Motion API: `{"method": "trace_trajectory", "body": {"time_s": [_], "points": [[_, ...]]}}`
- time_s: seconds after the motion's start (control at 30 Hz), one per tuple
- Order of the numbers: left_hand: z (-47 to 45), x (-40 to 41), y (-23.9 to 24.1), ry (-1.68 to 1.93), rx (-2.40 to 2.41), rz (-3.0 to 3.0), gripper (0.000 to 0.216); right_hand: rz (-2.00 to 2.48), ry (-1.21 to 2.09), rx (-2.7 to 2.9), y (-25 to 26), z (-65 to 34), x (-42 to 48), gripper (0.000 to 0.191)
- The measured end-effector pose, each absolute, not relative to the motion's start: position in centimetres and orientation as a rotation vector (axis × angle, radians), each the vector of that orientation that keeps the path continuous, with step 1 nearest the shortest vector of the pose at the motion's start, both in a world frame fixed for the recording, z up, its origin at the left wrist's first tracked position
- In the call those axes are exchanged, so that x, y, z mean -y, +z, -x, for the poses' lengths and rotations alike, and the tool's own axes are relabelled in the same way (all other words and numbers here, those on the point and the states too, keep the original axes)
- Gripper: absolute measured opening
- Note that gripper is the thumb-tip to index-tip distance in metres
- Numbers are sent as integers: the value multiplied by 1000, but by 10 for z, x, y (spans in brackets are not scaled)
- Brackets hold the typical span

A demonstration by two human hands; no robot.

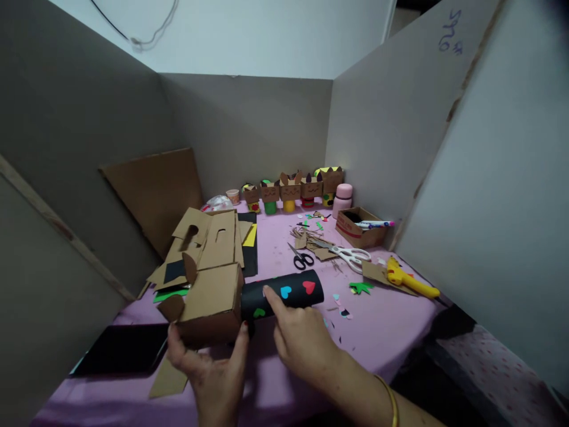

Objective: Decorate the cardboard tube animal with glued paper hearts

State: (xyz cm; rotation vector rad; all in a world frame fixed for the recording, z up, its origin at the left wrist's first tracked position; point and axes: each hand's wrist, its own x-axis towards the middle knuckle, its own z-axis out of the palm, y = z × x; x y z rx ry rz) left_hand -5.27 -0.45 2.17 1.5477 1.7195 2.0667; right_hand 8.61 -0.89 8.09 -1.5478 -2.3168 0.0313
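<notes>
A cardboard box head (212, 289) with two rounded ears lies on its side, joined to a black paper tube (278, 299) that carries red, blue and green hearts. My left hand (213, 370) grips the box from below, thumb and fingers at its two near corners. With its index finger stretched out, my right hand (306, 341) touches the tube's upper side beside a small heart partly under the fingertip. The other fingers of that hand are curled and grip nothing that I can see. A red heart (309, 287) sits near the tube's far right end.
Black scissors (302, 258), white scissors (353, 256) and a yellow glue gun (411, 280) lie to the right. Flat cardboard (217, 237) and a black tablet-like slab (127, 350) are at left. Several box-headed figures (290, 193) and a pink bottle (342, 198) stand behind.
</notes>
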Motion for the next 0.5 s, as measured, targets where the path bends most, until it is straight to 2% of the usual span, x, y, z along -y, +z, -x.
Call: {"method": "trace_trajectory", "body": {"time_s": [0.33,0.5], "points": [[47,7,28,2080,-1696,-1544,105,1645,7,2284,54,-98,19,78],[52,6,20,2022,-1758,-1508,111,1469,35,2217,55,-107,22,66]]}}
